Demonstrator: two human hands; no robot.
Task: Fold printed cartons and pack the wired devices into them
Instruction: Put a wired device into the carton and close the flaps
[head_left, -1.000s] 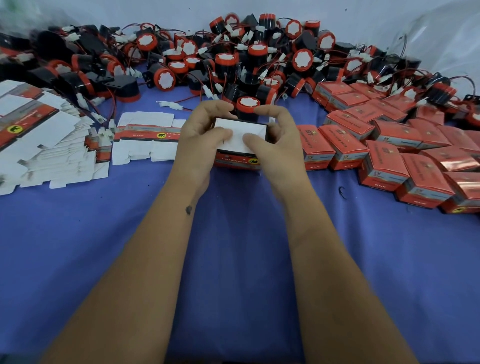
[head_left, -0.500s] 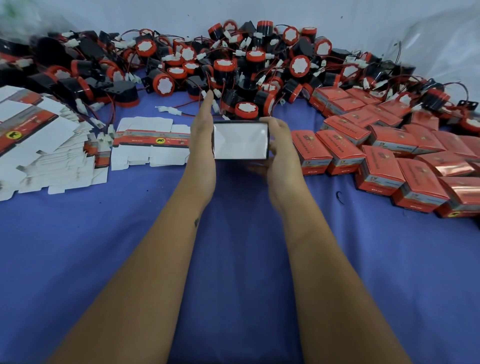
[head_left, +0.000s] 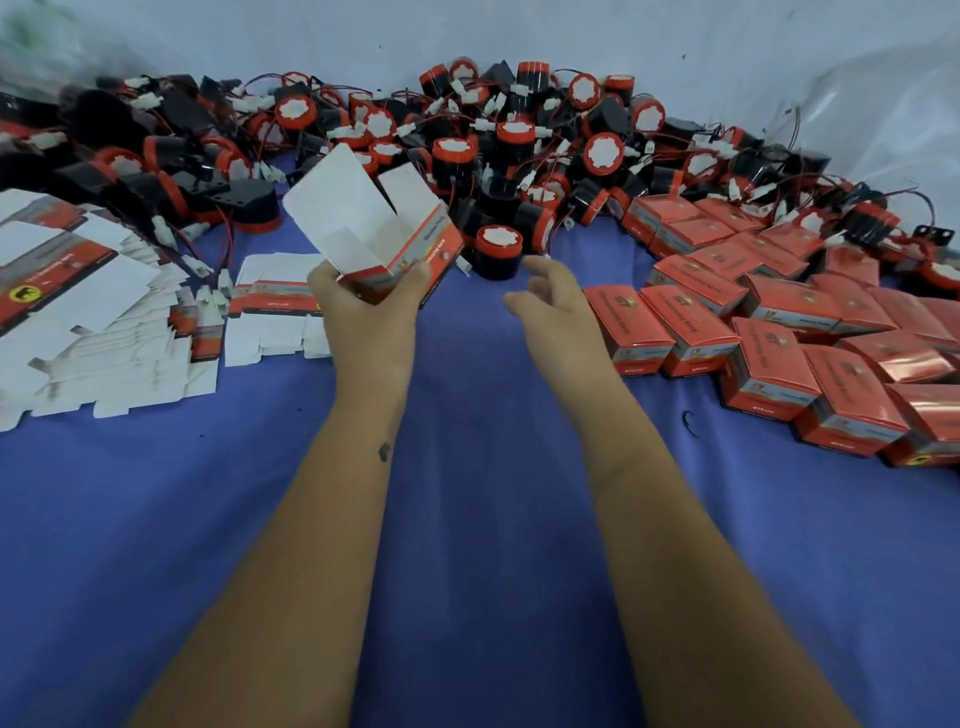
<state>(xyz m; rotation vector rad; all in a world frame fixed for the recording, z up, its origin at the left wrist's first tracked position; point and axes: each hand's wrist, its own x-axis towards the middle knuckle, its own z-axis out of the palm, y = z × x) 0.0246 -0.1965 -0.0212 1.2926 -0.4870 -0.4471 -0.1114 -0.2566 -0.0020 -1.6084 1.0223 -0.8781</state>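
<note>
The left hand (head_left: 371, 299) grasps one erected carton (head_left: 395, 234) by its lower end, fingers and thumb curled round the red printed body; the carton tilts up and to the left, its mouth open and two white flaps standing free above the grip — a large rounded one on the left and a narrower one beside it on the right. The right hand (head_left: 553, 296) holds nothing, its fingers loosely spread and relaxed, hovering just right of the held carton and apart from it. Straight beyond that empty hand, nearest its fingertips, stands one wired device (head_left: 500, 250), a black drum with a red cap and white top, on the blue cloth (head_left: 467, 519). Behind it, beyond both hands, stretches a heap of wired devices (head_left: 519, 135) — too many and too tangled to count, certainly dozens, with red wires and white plugs among them. To the left of the grip lies one flat carton blank (head_left: 275, 306), partly behind the left hand, and farther left a spread stack of flat blanks (head_left: 88, 312) whose number cannot be told. To the right of the empty hand sit the closed red cartons (head_left: 769, 322); roughly twenty show, running off the frame edge.
</note>
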